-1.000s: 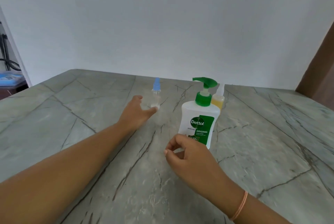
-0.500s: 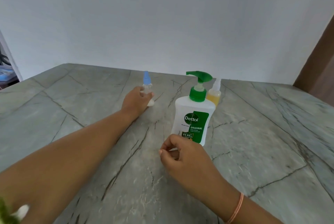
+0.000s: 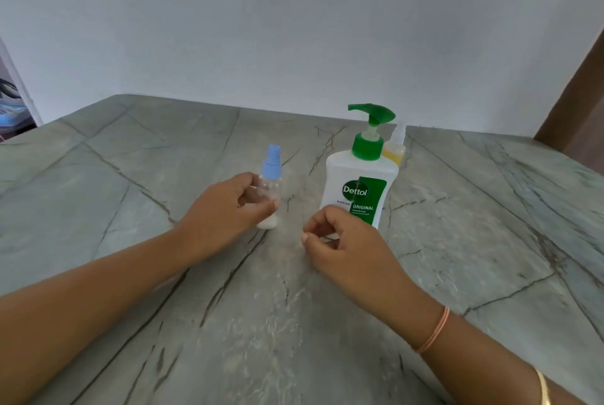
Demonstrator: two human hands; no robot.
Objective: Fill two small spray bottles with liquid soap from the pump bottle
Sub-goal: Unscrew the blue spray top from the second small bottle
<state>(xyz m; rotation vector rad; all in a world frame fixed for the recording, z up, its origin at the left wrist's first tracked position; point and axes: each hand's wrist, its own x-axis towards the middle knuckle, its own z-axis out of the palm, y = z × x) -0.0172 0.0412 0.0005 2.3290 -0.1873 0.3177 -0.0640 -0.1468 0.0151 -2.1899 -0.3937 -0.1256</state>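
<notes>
Okay, my left hand (image 3: 228, 208) grips the spray bottle (image 3: 272, 176), upright on the counter (image 3: 130, 176) left of the pump bottle (image 3: 356, 185). My right hand (image 3: 343, 241) is curled just in front of the pump bottle, nothing visible in it. Best move: steady the base and unscrew the blue cap with my right hand before pumping.

I read this as a home: grey veined stone counter (image 3: 457, 208) against a plain white wall (image 3: 294, 29), a household hand-soap bottle (image 3: 356, 195) standing on it, brown wooden door (image 3: 575, 110) at far right.
</notes>
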